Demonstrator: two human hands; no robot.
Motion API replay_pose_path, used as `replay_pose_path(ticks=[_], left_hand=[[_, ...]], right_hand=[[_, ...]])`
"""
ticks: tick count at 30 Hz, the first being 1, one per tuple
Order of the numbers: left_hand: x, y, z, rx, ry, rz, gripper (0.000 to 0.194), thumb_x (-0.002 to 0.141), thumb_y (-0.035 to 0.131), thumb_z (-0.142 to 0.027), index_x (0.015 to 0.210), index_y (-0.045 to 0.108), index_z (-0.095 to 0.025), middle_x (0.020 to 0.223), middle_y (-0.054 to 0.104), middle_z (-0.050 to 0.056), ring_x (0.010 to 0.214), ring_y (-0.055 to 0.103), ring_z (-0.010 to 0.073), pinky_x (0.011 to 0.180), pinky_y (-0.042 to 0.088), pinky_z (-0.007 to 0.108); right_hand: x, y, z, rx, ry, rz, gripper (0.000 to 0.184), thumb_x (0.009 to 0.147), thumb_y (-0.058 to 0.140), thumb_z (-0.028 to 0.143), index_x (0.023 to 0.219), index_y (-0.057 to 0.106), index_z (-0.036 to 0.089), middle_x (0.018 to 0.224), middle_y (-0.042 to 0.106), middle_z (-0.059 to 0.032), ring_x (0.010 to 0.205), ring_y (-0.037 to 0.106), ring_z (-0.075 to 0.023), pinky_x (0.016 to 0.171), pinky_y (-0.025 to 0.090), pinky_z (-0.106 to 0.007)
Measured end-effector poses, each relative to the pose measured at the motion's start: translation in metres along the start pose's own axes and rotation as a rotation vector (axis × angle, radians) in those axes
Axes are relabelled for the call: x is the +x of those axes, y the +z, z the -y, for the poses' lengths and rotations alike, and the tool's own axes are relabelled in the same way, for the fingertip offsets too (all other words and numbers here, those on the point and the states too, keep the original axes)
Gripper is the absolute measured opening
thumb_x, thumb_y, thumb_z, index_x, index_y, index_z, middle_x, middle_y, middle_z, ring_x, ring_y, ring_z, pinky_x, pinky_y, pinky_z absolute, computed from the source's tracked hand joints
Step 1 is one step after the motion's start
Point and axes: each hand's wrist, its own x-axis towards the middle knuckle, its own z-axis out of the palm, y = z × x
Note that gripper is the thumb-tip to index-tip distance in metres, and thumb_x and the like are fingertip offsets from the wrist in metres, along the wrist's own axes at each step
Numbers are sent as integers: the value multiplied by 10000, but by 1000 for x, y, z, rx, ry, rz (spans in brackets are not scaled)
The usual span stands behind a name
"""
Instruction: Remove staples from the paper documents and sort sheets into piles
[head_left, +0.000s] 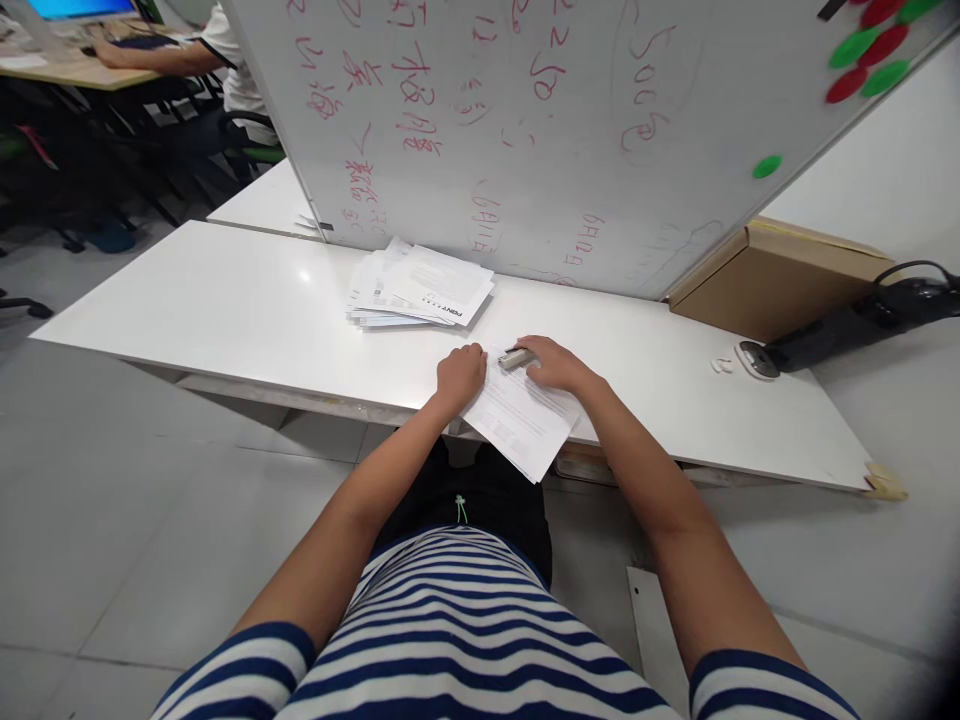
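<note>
Printed sheets of paper [525, 422] lie at a slant on the white tabletop [255, 300], their lower corner hanging over its front edge. My left hand [460, 372] is closed at the left edge of these sheets. In my right hand [559, 366] is a small light-coloured stapler [514, 359], lying over the top part of the sheets. The fingers curl round its right end, and whether its jaws are on the paper cannot be made out. Beyond my left hand rests a loose, uneven stack of papers [420, 284], the top one printed with "PONY".
A whiteboard [450, 150] with red writing and round magnets stands along the back of the table. At the right are a cardboard box [772, 275], a black upright device [840, 325] and a small white item [721, 366]. A person [232, 70] sits at another desk, upper left.
</note>
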Motion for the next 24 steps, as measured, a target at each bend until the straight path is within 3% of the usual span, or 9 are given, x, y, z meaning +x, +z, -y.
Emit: replay_pose_path(ticks=[2, 5, 10, 14, 16, 19, 21, 24], left_hand=[[0, 0, 1, -12, 7, -10, 304, 1024, 282, -353, 1037, 542, -197, 1038, 666, 87, 975, 603, 243, 698, 409, 315], [0, -1, 2, -31, 13, -14, 298, 1021, 293, -358, 1016, 543, -197, 1026, 671, 90, 972, 610, 251, 685, 405, 319], [-1, -10, 10, -135, 11, 14, 275, 1015, 316, -373, 979, 535, -211, 923, 678, 72, 856, 631, 236, 648, 390, 311], [-8, -26, 23, -314, 20, -36, 256, 1010, 333, -391, 941, 519, -229, 852, 656, 32, 770, 613, 207, 636, 388, 295], [-13, -36, 31, -402, 16, -99, 241, 1003, 353, -386, 913, 512, -230, 838, 642, 23, 773, 604, 198, 650, 395, 287], [-21, -52, 43, -551, -20, -224, 235, 995, 369, -386, 885, 503, -228, 850, 627, 19, 805, 590, 182, 692, 419, 276], [-24, -60, 51, -640, -77, -303, 234, 990, 381, -389, 871, 497, -224, 856, 616, 20, 821, 579, 174, 719, 436, 270], [-23, -68, 61, -764, -176, -385, 230, 980, 406, -387, 853, 491, -216, 863, 603, 25, 827, 566, 161, 739, 453, 263]], right_hand=[[-1, 0, 2, -76, -15, -3, 467, 834, 578, 251, 1296, 554, 189, 1375, 565, -100, 1265, 496, -279, 1020, 410, -403], [1, -4, 1, -203, 41, 8, 329, 914, 511, 366, 1180, 610, 198, 1208, 664, -111, 1108, 588, -287, 913, 443, -411], [-8, -14, -28, -250, 349, -76, 324, 948, 445, 423, 947, 650, 172, 964, 703, -149, 933, 642, -296, 864, 437, -447], [-21, -17, -46, -181, 513, -213, 308, 920, 497, 444, 993, 654, 189, 969, 685, -159, 1033, 610, -340, 931, 406, -525], [-28, -15, -40, 28, 480, -405, 357, 889, 540, 486, 1108, 630, 218, 1178, 640, -167, 1196, 532, -351, 1015, 363, -532], [-39, 0, -13, 614, 334, -748, 453, 918, 448, 556, 1282, 527, 297, 1416, 514, -100, 1329, 455, -260, 1091, 355, -437], [-48, 14, 10, 803, 315, -760, 522, 930, 397, 578, 1374, 429, 304, 1446, 490, -80, 1335, 469, -226, 1067, 410, -428], [-61, 32, 39, 1208, 384, -516, 684, 831, 602, 568, 1429, 354, 347, 1471, 475, -60, 1306, 510, -235, 999, 490, -432]])
